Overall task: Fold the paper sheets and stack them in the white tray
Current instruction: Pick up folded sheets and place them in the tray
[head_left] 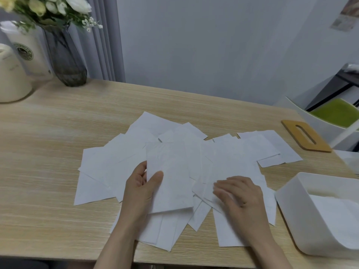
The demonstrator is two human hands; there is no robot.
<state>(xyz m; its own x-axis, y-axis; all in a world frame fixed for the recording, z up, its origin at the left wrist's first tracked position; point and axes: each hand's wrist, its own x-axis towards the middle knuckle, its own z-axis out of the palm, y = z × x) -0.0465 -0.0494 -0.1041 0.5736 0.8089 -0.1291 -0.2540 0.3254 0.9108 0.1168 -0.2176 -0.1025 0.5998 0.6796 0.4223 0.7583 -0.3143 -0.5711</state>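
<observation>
Dim, soft, blurred, bowed edges

Home desk setting, I judge: wood-grain table [58, 133], flower vase [66, 61] far left of my hands, curtain [104, 39] behind it.

paper sheets [169, 171] white | tray [291, 208] white | table [58, 133] pale woodgrain | slotted lid [306, 135] tan

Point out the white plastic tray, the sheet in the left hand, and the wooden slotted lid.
White plastic tray [287, 202]: head view, near-left wall.
White paper sheet held by the left hand [171, 171]: head view, sheet's middle.
Flat wooden slotted lid [291, 126]: head view, left border.
</observation>
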